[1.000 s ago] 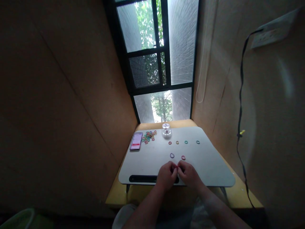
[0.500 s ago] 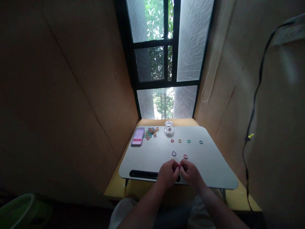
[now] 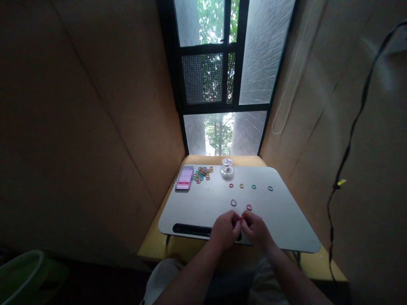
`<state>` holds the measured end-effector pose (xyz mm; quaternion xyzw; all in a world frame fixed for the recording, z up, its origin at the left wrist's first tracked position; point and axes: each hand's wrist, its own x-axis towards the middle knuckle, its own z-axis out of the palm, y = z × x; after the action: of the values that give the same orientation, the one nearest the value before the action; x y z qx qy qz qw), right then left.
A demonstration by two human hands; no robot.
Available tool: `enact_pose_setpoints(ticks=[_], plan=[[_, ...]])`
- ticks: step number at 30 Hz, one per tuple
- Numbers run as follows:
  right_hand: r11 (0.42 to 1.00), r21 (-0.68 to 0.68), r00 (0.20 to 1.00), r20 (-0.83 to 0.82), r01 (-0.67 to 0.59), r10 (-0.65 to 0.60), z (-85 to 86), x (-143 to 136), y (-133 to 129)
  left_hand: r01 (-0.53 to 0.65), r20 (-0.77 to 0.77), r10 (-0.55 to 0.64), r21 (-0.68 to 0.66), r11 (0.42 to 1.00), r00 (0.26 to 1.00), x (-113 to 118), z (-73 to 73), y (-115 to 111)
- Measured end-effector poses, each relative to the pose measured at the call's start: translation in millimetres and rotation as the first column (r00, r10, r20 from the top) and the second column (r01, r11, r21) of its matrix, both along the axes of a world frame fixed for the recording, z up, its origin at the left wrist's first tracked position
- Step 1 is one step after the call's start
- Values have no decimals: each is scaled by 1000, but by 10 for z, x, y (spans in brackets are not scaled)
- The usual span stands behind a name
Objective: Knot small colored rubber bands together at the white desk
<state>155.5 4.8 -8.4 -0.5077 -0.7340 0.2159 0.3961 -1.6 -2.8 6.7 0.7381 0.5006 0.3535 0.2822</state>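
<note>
Brown walls (image 3: 127, 110) flank a window (image 3: 219, 84) at 12 o'clock in the head view, beyond a white desk (image 3: 200, 207). Read the desk as a dial: a clear jar (image 3: 227, 171) stands at 12, a pile of coloured bands (image 3: 202, 173) lies at 10 beside a pixelated flat object (image 3: 184, 178), and a row of four separate bands (image 3: 253, 187) runs from 12 towards 2.

At 6, the left hand (image 3: 226, 228) and right hand (image 3: 257, 229) meet, fingers pinched closed, tips together. They seem to hold a small reddish band (image 3: 241, 219), nearly all hidden. Just past them, a purple band (image 3: 233, 203) lies at 11 and a pink band (image 3: 249, 207) at 1.

I judge the step to be two-handed fingertip work on that reddish piece; the next move calls for a light, even pinch, clear of the two nearby bands.
</note>
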Motion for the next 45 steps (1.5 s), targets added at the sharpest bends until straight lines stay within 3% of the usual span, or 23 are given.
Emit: enact_pose_setpoints(ticks=[45], plan=[[999, 31, 999, 45, 23, -25, 9, -9, -22, -22, -31, 22, 7, 1000, 999, 25, 1, -13]])
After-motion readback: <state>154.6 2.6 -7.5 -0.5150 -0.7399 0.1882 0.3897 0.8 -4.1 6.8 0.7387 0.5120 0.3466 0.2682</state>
